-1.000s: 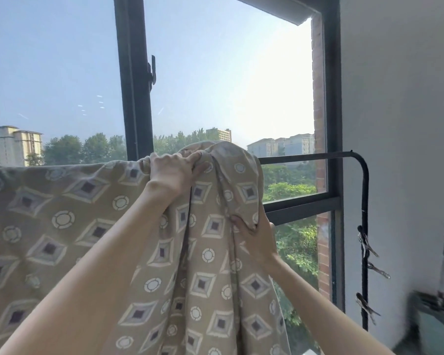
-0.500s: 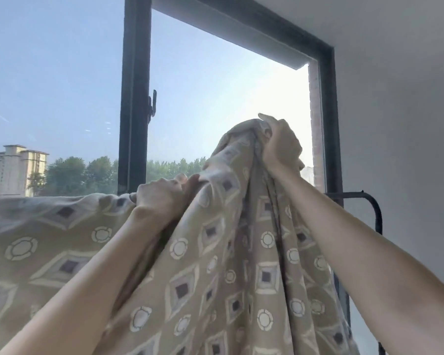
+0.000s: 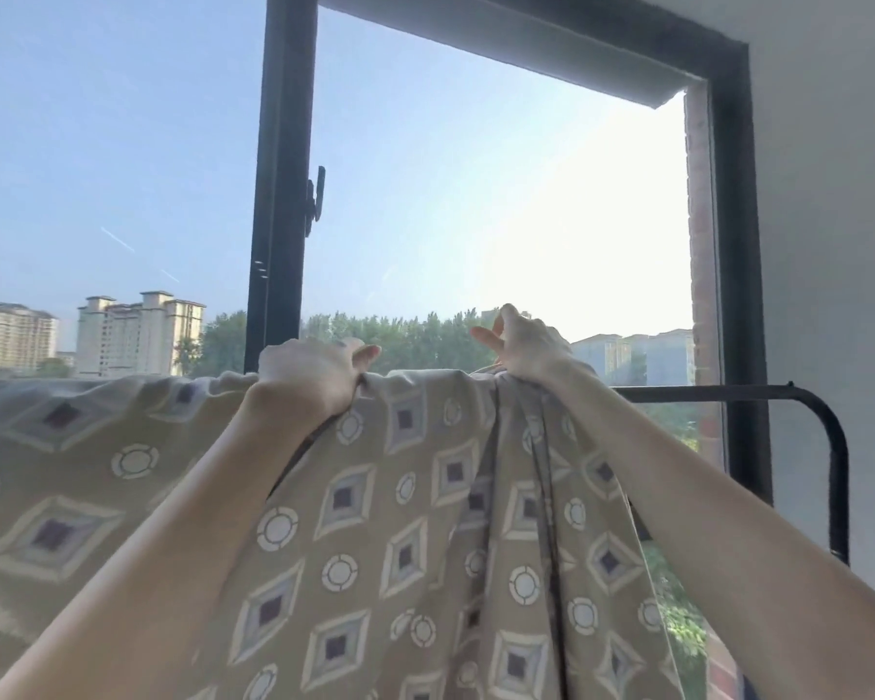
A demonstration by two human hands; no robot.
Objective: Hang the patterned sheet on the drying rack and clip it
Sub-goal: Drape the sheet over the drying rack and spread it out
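Head view: both forearms reach up and away. The left hand (image 3: 314, 371), knuckles up, clutches the top edge of the sheet (image 3: 405, 497), which is draped over the rack (image 3: 703, 394). The right hand (image 3: 529, 348) grasps the bunched folds further right, two fingers sticking out leftward.

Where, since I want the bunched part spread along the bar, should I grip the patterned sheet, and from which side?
Pinch the top fold of the patterned sheet where its pleats gather under the right hand, coming from above on the near side. The fabric is bunched there, and the rack bar lies bare to its right, so a pull that way likely spreads it.
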